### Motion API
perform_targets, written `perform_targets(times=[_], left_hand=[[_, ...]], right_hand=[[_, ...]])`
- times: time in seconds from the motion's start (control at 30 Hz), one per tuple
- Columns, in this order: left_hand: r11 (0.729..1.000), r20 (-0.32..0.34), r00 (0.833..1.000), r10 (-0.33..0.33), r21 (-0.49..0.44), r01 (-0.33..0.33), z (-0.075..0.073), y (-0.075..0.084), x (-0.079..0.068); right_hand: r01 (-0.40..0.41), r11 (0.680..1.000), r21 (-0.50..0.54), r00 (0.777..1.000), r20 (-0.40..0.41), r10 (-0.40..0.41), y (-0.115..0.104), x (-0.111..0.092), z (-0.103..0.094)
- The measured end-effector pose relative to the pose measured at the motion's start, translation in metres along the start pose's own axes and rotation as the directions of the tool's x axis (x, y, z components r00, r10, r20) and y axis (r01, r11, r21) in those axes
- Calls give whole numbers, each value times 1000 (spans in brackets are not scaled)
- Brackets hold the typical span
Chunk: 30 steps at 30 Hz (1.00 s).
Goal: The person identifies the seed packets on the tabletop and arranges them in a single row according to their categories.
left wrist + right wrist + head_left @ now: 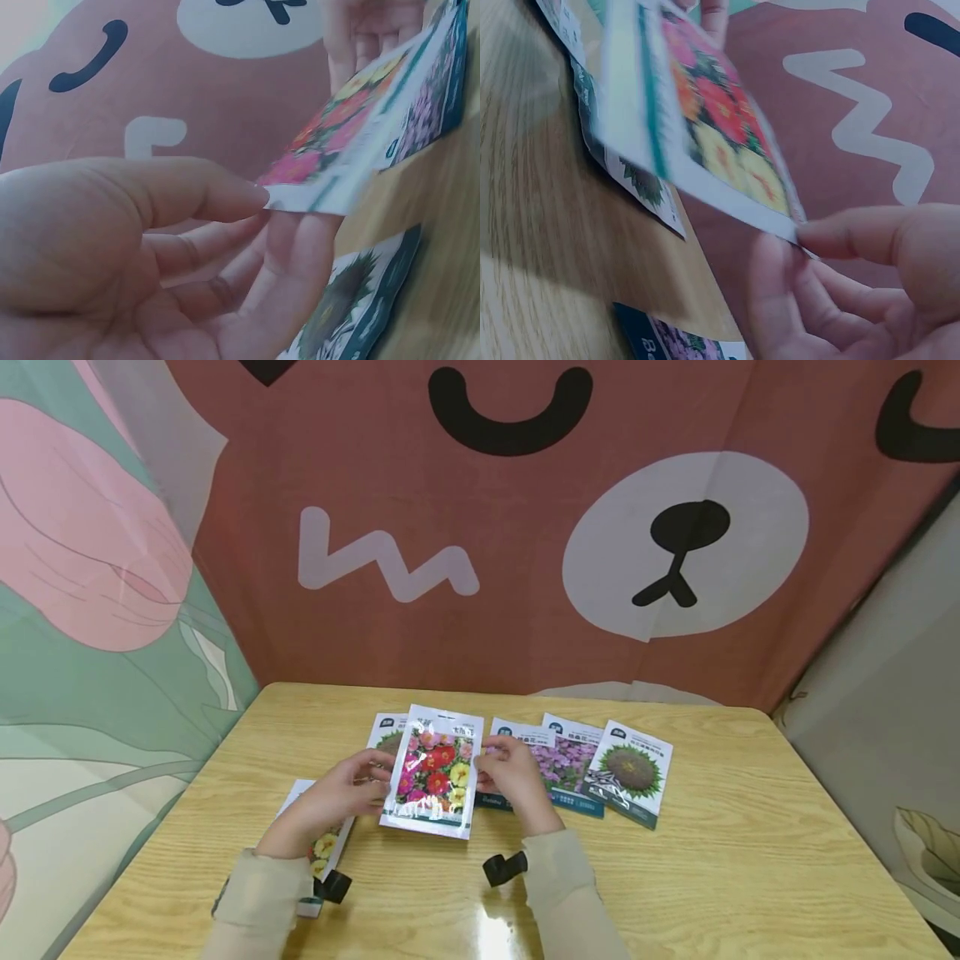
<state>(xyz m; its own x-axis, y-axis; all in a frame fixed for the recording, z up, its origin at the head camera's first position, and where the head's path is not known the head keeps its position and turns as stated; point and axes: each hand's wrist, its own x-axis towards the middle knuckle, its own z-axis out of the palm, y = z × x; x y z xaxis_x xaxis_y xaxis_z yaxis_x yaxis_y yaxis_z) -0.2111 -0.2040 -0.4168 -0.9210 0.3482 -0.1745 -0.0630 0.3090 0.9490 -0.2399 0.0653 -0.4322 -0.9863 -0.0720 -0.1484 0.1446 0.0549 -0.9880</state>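
Note:
A white seed packet (433, 772) printed with red, pink and yellow flowers is held up over the table, tilted toward me. My left hand (341, 797) pinches its left edge; in the left wrist view the thumb (217, 191) lies on the printed face with fingers beneath. On the opposite edge, my right hand (519, 781) pinches with thumb and fingertips, as the right wrist view confirms. Partly hidden behind the held packet lies a sunflower-head packet (386, 733). Another flower packet (337, 852) rests under my left wrist, mostly covered by it.
Right of the held packet lie a purple-flower packet (525, 732), partly behind my right hand, a second purple-flower packet (573, 760) and a sunflower-head packet (630, 772), overlapping. The wooden table (712, 877) ends at a printed cloth backdrop (375, 643).

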Motion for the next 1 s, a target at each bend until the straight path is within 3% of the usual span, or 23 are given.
perform_targets(times=[0.2,0.33,0.67,1.0], left_hand=[[999,-43,999,-32,37,34,-9,-1,-2],[997,-62,997,-44,67,49,-14,-1,-4],[992,12,995,-95,80,94,-29,-4,-14],[980,81,982,-170,117,160,-32,-13,-15]], right_hand=[[-45,998,-33,988,146,50,-2,-3,4],[-60,997,-52,977,202,69,-2,-5,9],[-98,992,-75,953,281,115,4,-8,24],[-149,986,-72,935,315,164,13,-13,32]])
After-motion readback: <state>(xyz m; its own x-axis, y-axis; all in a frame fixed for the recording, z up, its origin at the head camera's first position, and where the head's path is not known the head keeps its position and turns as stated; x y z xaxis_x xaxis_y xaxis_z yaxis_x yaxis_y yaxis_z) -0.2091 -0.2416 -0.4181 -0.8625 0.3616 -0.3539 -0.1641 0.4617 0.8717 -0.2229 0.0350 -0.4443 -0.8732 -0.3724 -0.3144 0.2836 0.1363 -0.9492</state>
